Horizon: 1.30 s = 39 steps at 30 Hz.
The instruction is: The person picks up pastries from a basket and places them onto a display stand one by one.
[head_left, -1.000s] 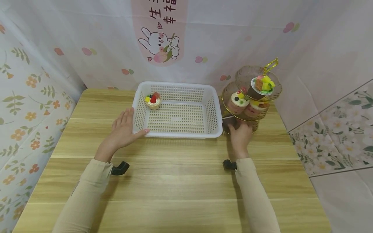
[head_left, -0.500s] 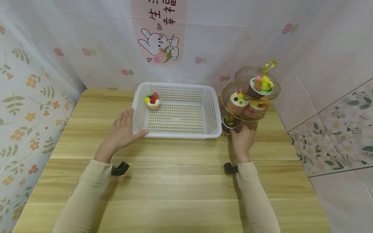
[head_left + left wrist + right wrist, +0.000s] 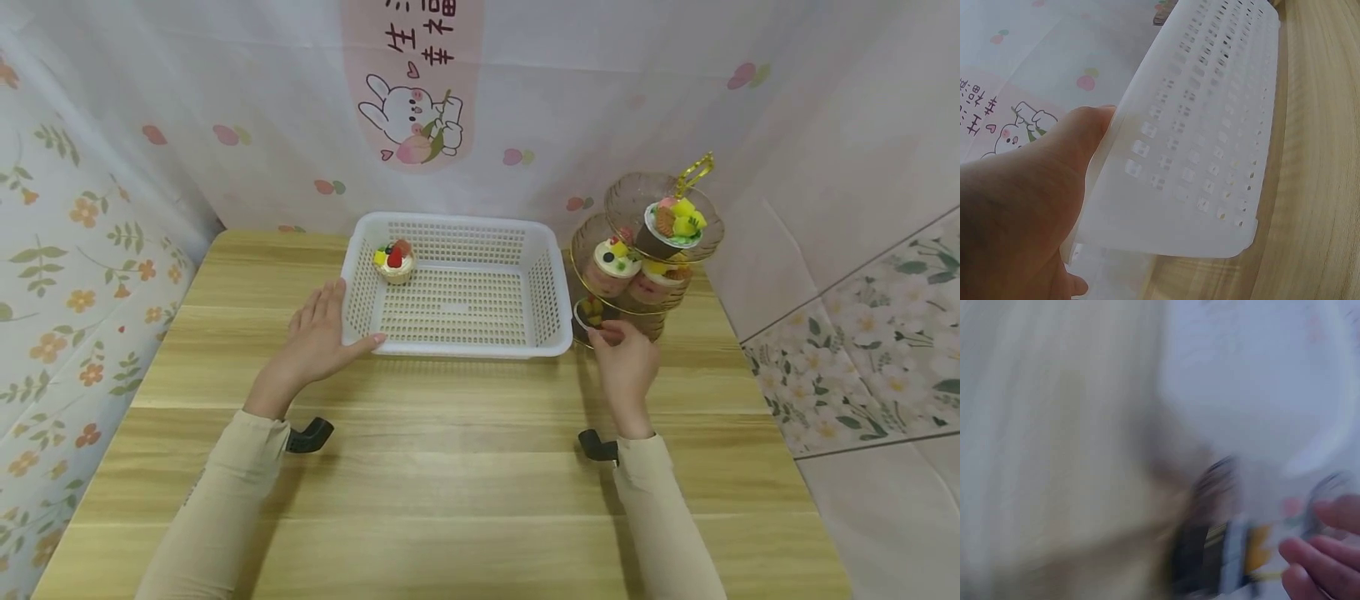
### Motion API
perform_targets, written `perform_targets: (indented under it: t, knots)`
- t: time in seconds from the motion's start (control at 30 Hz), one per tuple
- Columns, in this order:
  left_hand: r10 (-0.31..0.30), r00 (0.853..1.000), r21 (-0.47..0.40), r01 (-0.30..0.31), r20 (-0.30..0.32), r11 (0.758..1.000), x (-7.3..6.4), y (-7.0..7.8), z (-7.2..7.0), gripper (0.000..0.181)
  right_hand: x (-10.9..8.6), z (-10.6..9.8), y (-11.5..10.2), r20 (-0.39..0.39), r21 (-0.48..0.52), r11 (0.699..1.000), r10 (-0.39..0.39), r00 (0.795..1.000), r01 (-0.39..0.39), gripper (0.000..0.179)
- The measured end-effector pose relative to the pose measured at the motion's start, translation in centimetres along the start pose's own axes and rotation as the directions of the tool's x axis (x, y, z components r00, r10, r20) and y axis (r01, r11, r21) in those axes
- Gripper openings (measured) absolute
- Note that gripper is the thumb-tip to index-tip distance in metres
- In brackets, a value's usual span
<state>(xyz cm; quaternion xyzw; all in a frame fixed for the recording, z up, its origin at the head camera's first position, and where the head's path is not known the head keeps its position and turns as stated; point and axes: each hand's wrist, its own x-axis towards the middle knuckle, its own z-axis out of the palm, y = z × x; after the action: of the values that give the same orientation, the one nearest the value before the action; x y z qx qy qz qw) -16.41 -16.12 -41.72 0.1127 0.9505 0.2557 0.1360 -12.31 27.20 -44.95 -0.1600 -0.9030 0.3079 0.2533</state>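
Observation:
My left hand (image 3: 315, 332) rests against the near left corner of a white plastic basket (image 3: 457, 350), fingers straight along its side. In the left wrist view the thumb touches the basket's rim. Inside the basket, at the far left, stands a fruit-topped cupcake (image 3: 394, 263). My right hand (image 3: 627, 360) is beside the lowest tier of a gold-edged tiered stand (image 3: 630, 190). There, a dark dessert cup (image 3: 591, 312) with a white rim and yellow topping sits partly under the middle tier. In the blurred right wrist view, loosely bent fingers (image 3: 1310, 553) appear apart from that cup.
Two pink dessert cups (image 3: 612, 268) stand on the middle tier. A brown cup (image 3: 670, 227) with yellow topping is on the top tier. The wooden table (image 3: 465, 475) extends in front, and a printed curtain (image 3: 555, 108) hangs behind.
My right hand has drawn back from the lowest tier toward me, and the dark dessert cup there has come into view. My left hand and the basket stay put.

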Motion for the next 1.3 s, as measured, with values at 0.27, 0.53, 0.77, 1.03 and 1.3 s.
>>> perform_targets:
  t: [0.27,0.53,0.77,1.03,1.3]
  knots:
    - [0.004,1.0,0.0,-0.004,-0.004,1.0,0.0,0.1,0.1,0.116,1.1,-1.7,-7.9,0.26,0.269,0.951,-0.226,0.939,0.155,0.022]
    - [-0.006,1.0,0.012,0.006,-0.002,1.0,0.2,-0.2,0.1,0.117,4.8,4.2,-14.4,0.532,0.43,0.903,-0.278,0.8,0.028,0.039]
    - [0.001,1.0,0.009,-0.001,-0.01,1.0,0.2,-0.1,0.1,0.117,6.5,11.0,-18.2,0.697,0.414,0.884,-0.155,0.7,-0.217,0.059]
    - [0.002,1.0,0.01,-0.002,-0.024,1.0,0.3,-0.1,0.6,0.117,6.2,17.0,-19.1,0.723,0.347,0.916,-0.126,0.679,-0.199,0.069]
    - [-0.001,0.999,0.007,0.001,-0.043,1.0,0.2,0.0,0.5,0.116,4.9,20.6,-19.3,0.756,0.251,0.961,-0.118,0.644,-0.118,0.072]
